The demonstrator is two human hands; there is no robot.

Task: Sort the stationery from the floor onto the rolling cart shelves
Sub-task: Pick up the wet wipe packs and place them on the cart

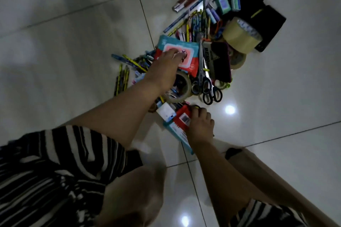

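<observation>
1. The floor [73, 33] is carrying the whole stationery pile [199, 51], which is stretching from the middle of the frame toward the upper right. No rolling cart is showing in this view, so I cannot tell in which direction the shelves are lying.
2. The pile is lying straight ahead of both arms, and its long axis is running from the lower middle up to the upper right. The left hand is reaching deeper into it; the right hand is working at its near edge.
3. The left hand [164, 68] is lying with loosely spread fingers on the red and teal packet [186, 55] near the centre of the frame, touching its top. It is not gripping it yet, in my judgement.
4. The right hand [200, 125] is lower, just right of centre, with the fingers curling around the edge of a flat red package [181, 117]. It seems to be holding it.
5. The black scissors [210, 88] are lying between the two hands, handles toward the person.
</observation>
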